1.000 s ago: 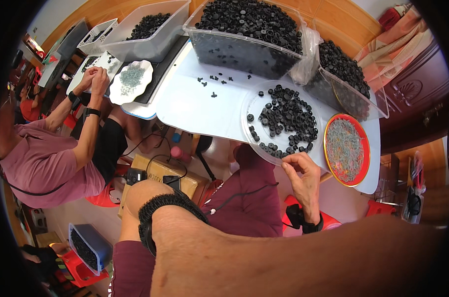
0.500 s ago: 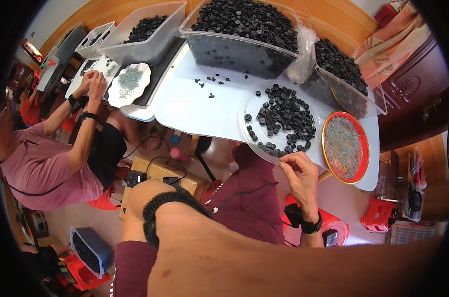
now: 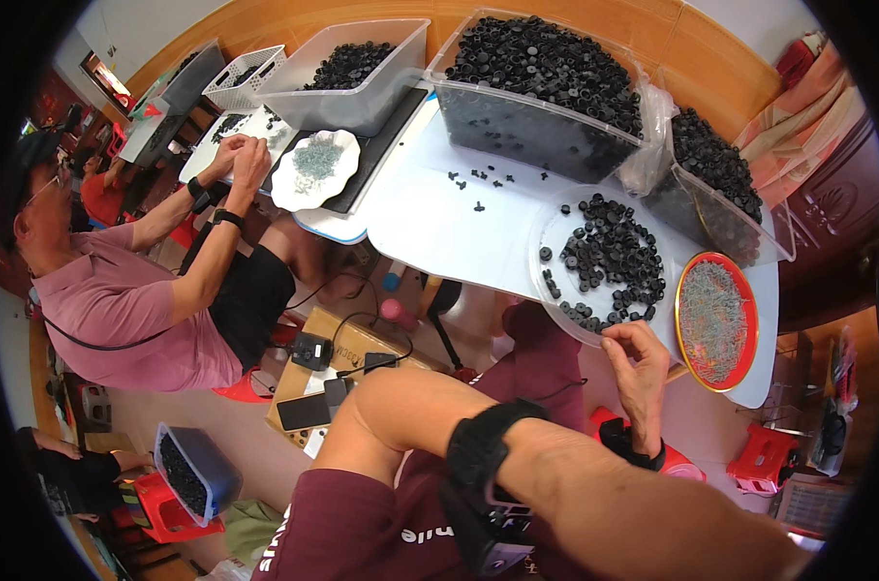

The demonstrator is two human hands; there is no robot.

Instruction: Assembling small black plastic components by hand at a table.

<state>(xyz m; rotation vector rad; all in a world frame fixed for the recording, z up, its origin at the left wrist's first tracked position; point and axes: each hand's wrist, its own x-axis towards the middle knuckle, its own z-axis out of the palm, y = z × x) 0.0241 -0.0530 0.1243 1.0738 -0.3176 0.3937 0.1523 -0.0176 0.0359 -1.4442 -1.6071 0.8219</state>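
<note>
My right hand point(image 3: 641, 366), banded at the wrist, is at the near rim of a round clear tray point(image 3: 541, 221) that holds many small black knobs point(image 3: 614, 247). Its thumb and forefinger are pinched; whatever lies between them is hidden or too small to name. To its right, a red-rimmed plate point(image 3: 746, 360) carries a heap of thin greyish pins point(image 3: 710, 315). My left arm is bent up close in the foreground, with a thick black strap point(image 3: 488, 441) round it. The back of my left hand point(image 3: 652, 504) seems to fill the lower right; its fingers do not show.
Several tiny black pieces point(image 3: 479, 206) lie on the white table point(image 3: 425, 228). Large clear bins point(image 3: 541, 121) of black parts stand behind. At the left a seated co-worker point(image 3: 139, 300) handles something beside a scalloped white plate point(image 3: 313, 194). A cardboard box point(image 3: 299, 382) holds devices below.
The view has shifted, so the table appears further right and lower. My left forearm and its strap lie further right in the picture. My right hand remains at the tray's rim.
</note>
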